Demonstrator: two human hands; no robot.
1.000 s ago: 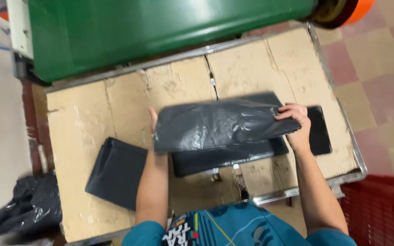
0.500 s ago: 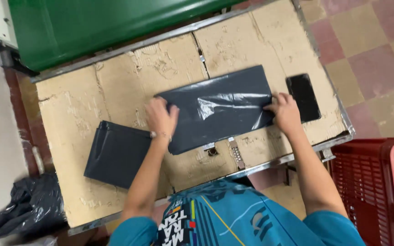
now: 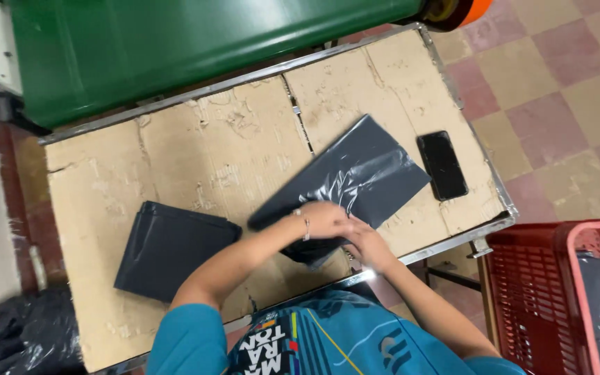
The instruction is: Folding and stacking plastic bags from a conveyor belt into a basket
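- Fingers of both hands lie flat and close together, pressing the bag (image 3: 355, 184) near its front edge; left hand (image 3: 324, 221) overlaps right hand (image 3: 364, 243).
- Bag lies askew on the cardboard table (image 3: 175, 160); judged best: square its edges, press the crease firmly.
- Folded stack (image 3: 171, 250) lies left; phone (image 3: 442, 165) lies right, apart.

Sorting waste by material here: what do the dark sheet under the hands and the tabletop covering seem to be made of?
The dark sheet looks like thin glossy plastic film: it wrinkles and catches the light. The tabletop covering looks like matte brown cardboard, scuffed with torn top layers, laid in panels inside what seems a metal frame.
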